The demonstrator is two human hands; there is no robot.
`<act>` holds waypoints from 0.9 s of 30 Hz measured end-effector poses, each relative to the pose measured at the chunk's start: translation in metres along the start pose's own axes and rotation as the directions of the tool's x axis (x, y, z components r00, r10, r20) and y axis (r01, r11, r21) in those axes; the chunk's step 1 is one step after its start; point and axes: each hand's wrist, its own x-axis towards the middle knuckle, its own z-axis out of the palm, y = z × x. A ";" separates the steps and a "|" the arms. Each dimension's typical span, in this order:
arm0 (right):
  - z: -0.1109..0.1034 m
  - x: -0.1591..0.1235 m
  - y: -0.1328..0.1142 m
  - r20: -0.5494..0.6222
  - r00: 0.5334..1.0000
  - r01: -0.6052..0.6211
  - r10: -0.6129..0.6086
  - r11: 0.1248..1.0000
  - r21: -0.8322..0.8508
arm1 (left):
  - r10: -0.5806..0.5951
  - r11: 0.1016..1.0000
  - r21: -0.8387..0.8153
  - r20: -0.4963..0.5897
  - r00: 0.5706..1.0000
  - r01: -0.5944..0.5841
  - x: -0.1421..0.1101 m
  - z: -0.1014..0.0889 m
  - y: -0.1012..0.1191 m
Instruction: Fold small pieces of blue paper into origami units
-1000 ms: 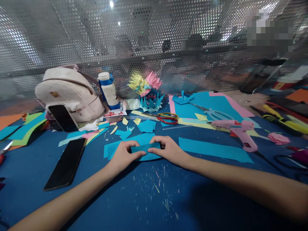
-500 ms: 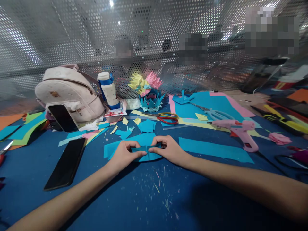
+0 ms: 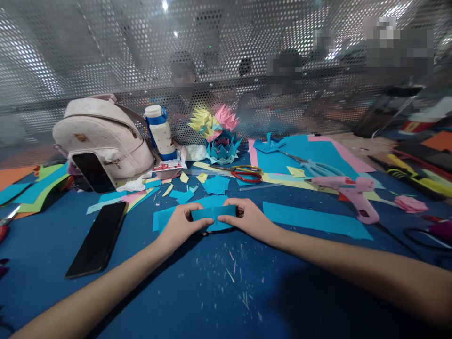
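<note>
held paper (image 3: pixel 213 213) is looking matt and smooth | tabletop (image 3: pixel 197 296) is looking matt | flat-lying phone (image 3: pixel 97 240) is showing glossy black | glue gun (image 3: pixel 364 184) is showing smooth plastic | perforated screen (image 3: pixel 116 56) is shining like metal

On the worktop (image 3: pixel 148 306), left of the held paper (image 3: pixel 214 214), lies a phone (image 3: pixel 97 240); farther back, left of it, stand a backpack (image 3: pixel 106 132) and bottle (image 3: pixel 158 129); behind it, scissors (image 3: pixel 231 168), then paper flowers (image 3: pixel 222 149); right of it, a paper strip (image 3: pixel 314 220), then a glue gun (image 3: pixel 355 188)
</note>
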 end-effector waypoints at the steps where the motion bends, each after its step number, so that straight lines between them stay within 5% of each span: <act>1: 0.000 0.000 0.000 0.002 1.000 -0.009 0.009 1.000 0.012 | 0.003 1.000 -0.005 0.021 1.000 -0.003 0.000 0.000 0.000; 27: 0.002 0.000 -0.001 0.001 1.000 0.005 -0.005 0.998 0.058 | -0.074 0.995 -0.066 0.020 0.997 0.075 0.001 0.001 0.002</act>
